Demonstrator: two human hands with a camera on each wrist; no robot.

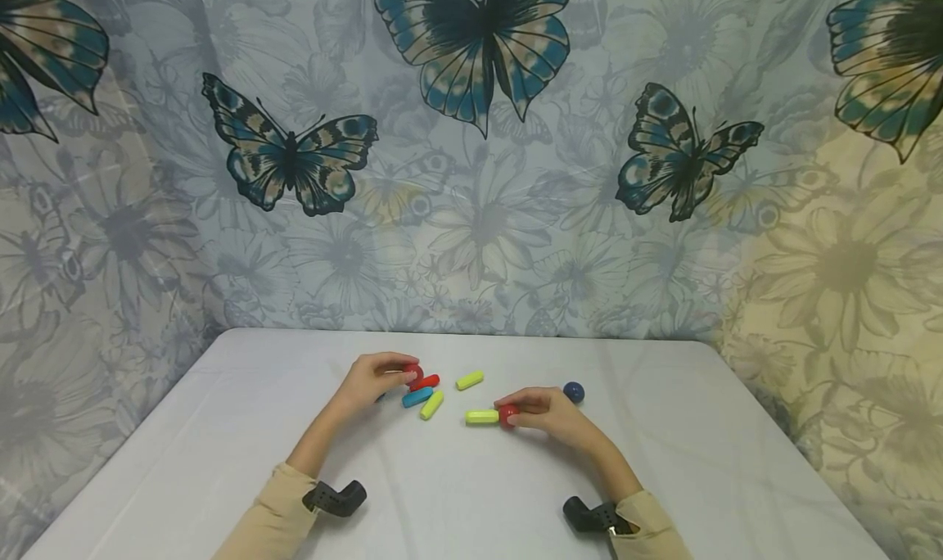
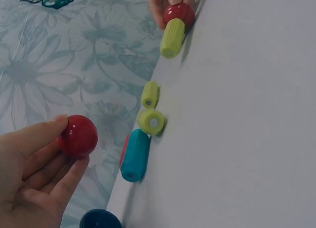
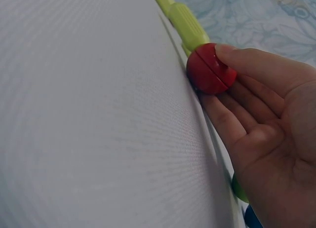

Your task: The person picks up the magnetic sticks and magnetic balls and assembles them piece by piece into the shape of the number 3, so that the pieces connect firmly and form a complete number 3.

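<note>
My left hand [image 1: 372, 381] pinches a red ball [image 2: 79, 136] between thumb and fingers, raised above the table in the left wrist view. Just past it are a red stick [image 1: 427, 381], a light-blue stick [image 1: 417, 397] and a yellow-green stick [image 1: 431, 405]. Thumb and fingers of my right hand [image 1: 551, 413] hold a second red ball [image 3: 211, 69]. Against that ball sits the end of another yellow-green stick [image 1: 482, 417], pointing left. A grey disc shows in the end of one yellow-green stick [image 2: 151, 122] in the left wrist view.
One more yellow-green stick [image 1: 469, 380] lies farther back between the hands. Behind the right hand is a dark blue ball [image 1: 574, 392]; a green ball [image 3: 240, 189] shows beside that wrist. Another dark blue ball [image 2: 100, 219] sits near the left hand. A patterned cloth [image 1: 486, 241] hangs behind the white table [image 1: 457, 494].
</note>
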